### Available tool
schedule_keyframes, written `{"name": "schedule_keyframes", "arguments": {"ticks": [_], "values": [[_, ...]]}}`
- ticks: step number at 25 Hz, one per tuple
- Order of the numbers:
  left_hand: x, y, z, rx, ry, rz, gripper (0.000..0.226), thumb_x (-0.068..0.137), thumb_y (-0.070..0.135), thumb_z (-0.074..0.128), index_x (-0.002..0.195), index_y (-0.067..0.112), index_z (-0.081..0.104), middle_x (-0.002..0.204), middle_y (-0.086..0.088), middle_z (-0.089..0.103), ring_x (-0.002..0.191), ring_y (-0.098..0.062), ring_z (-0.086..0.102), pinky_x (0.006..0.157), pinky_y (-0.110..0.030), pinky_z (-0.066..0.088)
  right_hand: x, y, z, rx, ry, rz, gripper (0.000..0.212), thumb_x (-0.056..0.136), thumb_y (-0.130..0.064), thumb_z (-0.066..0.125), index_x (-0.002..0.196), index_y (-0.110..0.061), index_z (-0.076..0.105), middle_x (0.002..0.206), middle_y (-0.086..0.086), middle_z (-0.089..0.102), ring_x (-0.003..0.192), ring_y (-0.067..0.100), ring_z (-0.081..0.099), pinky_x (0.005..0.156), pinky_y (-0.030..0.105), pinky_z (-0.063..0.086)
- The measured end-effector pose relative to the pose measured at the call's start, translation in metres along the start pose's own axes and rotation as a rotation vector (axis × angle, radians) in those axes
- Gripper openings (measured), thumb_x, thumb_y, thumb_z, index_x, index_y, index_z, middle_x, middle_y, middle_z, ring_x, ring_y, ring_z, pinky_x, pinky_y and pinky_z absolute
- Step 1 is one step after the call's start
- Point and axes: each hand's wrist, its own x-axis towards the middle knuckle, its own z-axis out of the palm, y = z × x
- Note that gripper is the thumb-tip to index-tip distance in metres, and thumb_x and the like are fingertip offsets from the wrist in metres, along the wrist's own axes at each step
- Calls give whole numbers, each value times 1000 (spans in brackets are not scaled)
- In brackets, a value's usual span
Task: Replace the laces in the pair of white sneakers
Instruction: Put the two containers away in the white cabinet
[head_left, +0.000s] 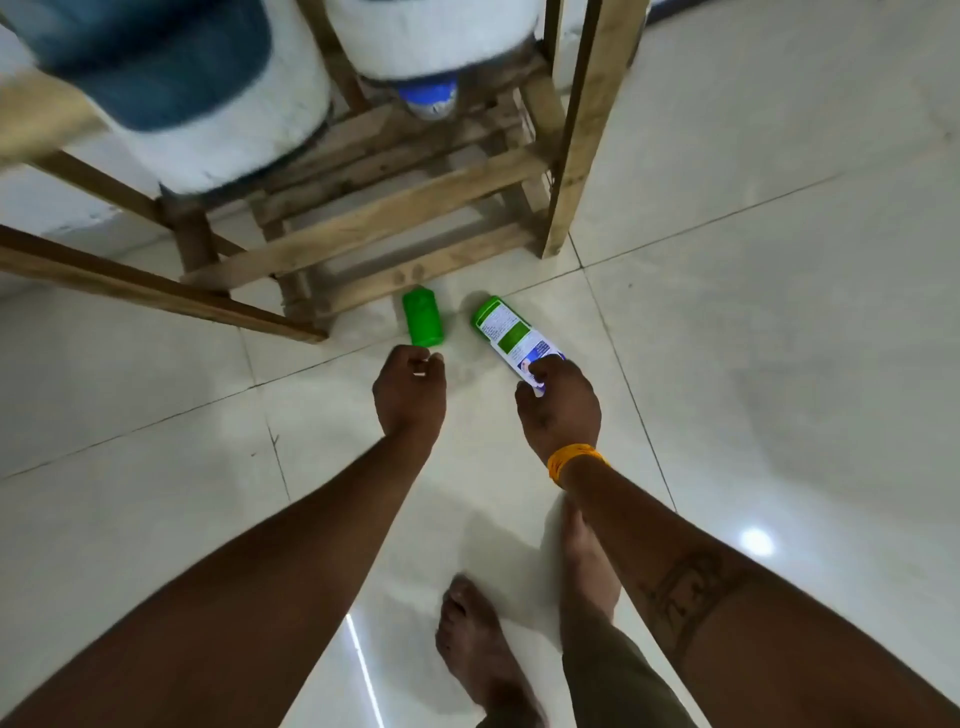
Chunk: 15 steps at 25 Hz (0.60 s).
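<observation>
Shows both arms stretched down toward the pale tiled floor (727, 312). Curls the fingers of the right hand (558, 402) over the near end of a white-and-green labelled bottle (511, 335) and grips it there. Leaves that bottle lying on its side on the floor, green end pointing away toward the wooden rack (374, 228), just past a tile joint. Wears an orange band (574, 460) at the right wrist and a dark tattoo (691, 597) on the right forearm.

Brings the left hand (410, 387) just beside the near end of a plain green container (423, 317), fingers curled inward, thumb out toward it. Cannot tell whether the fingertips touch the container or whether anything sits inside the curl. Sets the green container on the floor close to the rack's front bottom rail, left of the labelled bottle and apart from it.

Holds two big white drums (234, 130) on the rack, blurred, the left one with a blue patch on top. Tucks a small blue-topped jar (428, 98) under the right drum.

Plants two bare feet (478, 649) on the floor near the bottom edge of the view, under the right arm.

Cannot tell from this view where the sneakers or their laces lie.
</observation>
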Motion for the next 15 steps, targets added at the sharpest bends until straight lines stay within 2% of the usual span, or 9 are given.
{"name": "schedule_keyframes", "arguments": {"ticks": [2,4,7,11,15], "values": [[27,-19,26,45,35,14,21,91,28,71,107,14,68,101,-4,73,99,-25,67,77,-26,41,20,27,25,-184,-70,-64,38,84,-20,69,121,-13,64,119,10,61,113,33,55,81,42,53],[49,-30,46,94,45,14,37,92,33,72,121,13,63,116,-11,68,106,-28,65,78,-28,40,35,46,47,-350,-102,-142,52,75,-18,72,126,-13,59,125,13,54,117,36,49,88,47,52],[76,-38,69,144,21,-5,55,92,45,71,132,10,56,127,-17,61,112,-33,62,80,-30,42,50,62,69,-490,-56,-211,72,66,-11,76,133,-14,49,134,17,47,119,38,48,95,49,48],[108,-37,96,140,-14,-117,64,90,55,69,130,7,54,128,-17,63,115,-36,63,87,-37,50,68,67,78,-563,-17,-230,72,70,-4,72,136,-13,43,132,17,45,104,37,52,80,48,52],[105,-29,101,24,-4,-155,59,85,52,75,123,10,60,120,-12,68,110,-32,65,89,-38,55,74,59,65,-465,-42,-159,68,67,-14,66,130,-14,44,112,10,50,84,33,54,64,40,47]]}}
